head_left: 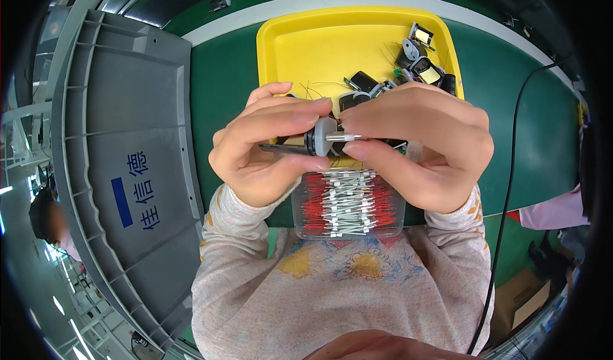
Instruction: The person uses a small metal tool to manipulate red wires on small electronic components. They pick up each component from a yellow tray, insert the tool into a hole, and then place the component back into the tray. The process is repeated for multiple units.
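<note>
In front of my chest, my left hand (252, 146) is closed round a small black device with a round grey end cap (325, 136). Its thumb and fingers grip the device on opposite sides, with the cap facing right. A short, pale metallic rod (341, 137) sits against the middle of the cap, lying level. The thumb and forefinger of my right hand (434, 146) are pinched at the rod's outer end. Whether the rod is fixed in the cap cannot be told. Just below my hands is a clear plastic box (348, 236) of thin red-and-white pieces.
Behind my hands a yellow tray (274, 47) holds several black devices with fine wires, mostly at its right side. A large grey crate (128, 105) stands on the left. A black cable (513, 156) hangs on the right. Another device (221, 2) lies beyond the tray.
</note>
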`<state>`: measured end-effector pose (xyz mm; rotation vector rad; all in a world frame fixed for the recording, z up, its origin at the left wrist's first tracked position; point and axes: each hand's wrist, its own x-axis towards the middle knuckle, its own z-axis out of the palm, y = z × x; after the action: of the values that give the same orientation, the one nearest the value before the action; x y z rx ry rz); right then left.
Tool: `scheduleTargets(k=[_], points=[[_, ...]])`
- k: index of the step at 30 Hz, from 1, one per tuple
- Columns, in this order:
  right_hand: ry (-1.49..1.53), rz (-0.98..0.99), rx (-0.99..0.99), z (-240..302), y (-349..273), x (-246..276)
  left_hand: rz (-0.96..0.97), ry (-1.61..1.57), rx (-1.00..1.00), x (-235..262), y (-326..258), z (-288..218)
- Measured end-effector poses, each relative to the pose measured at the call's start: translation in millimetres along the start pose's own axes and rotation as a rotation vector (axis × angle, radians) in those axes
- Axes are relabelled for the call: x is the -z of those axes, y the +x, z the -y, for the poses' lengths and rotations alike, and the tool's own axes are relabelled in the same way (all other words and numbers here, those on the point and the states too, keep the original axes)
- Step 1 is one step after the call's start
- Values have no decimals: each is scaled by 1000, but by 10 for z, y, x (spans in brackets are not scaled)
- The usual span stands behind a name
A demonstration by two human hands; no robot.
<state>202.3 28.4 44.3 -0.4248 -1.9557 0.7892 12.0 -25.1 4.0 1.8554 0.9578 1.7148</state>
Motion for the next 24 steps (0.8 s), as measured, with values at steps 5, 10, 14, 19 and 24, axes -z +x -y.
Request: scheduleTargets(k=[5,10,14,19,24], points=[[-159,-35,39,13,-35,-75,-136,-34,85,-75,-38,-45],[-296,-140,131,10,-109,-207,-178,-26,108,-128,-92,-71],[-301,-110,163,26,-108,-203,-119,-7,23,-93,-99,-33],[-187,-50,107,47,-102,-169,-41,-46,-21,-41,-46,-23],[-79,13,24,67,-81,-117,50,-46,-19,7,-11,-75]])
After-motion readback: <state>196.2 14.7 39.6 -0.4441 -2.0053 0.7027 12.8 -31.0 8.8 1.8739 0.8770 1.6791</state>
